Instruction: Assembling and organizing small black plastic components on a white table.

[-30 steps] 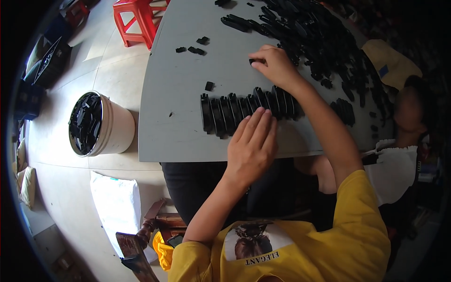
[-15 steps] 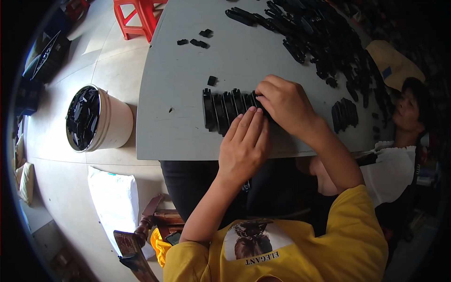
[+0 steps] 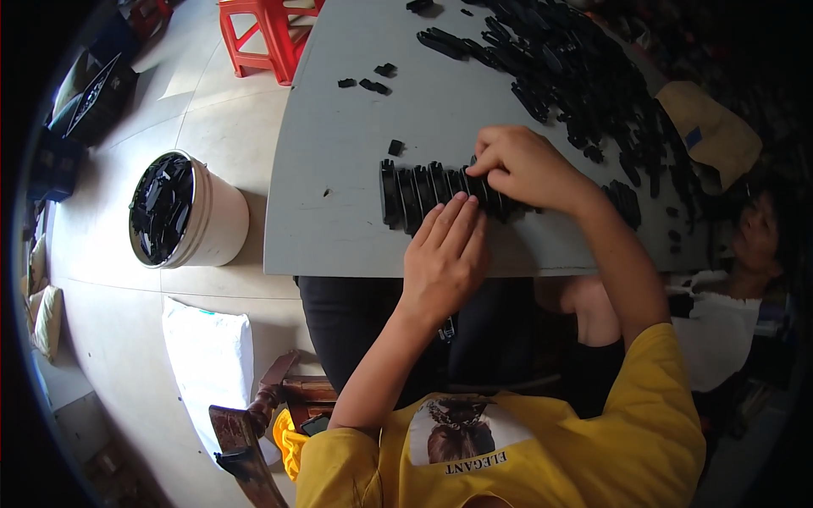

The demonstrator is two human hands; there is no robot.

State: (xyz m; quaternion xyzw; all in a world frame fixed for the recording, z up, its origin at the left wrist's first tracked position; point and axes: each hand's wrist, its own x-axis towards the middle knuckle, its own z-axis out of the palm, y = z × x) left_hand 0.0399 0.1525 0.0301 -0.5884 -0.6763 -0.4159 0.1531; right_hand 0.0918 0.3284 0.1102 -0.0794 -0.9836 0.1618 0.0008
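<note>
A row of slim black plastic strips [image 3: 412, 193] stands side by side near the table's front edge. My left hand [image 3: 447, 252] lies over the near ends of the strips, its fingers stretched out and together. At the far ends, toward the row's right side, my right hand [image 3: 527, 168] pinches a black strip between thumb and curled forefinger; its palm side is hidden. More strips show partly beneath the right wrist. A small black block [image 3: 395, 147] sits just beyond the row's left end.
A large heap of black plastic pieces [image 3: 584, 80] covers the far right of the grey table [image 3: 326, 237]. Several small bits lie farther back. On the floor at left stand a white bucket [image 3: 222, 216] of black parts and a red stool [image 3: 275, 38]. Another person sits at right.
The whole view has shifted slightly, so the table appears farther right. My right hand has edged left along the row, its wrist lying flatter. My left hand stays on the strips.
</note>
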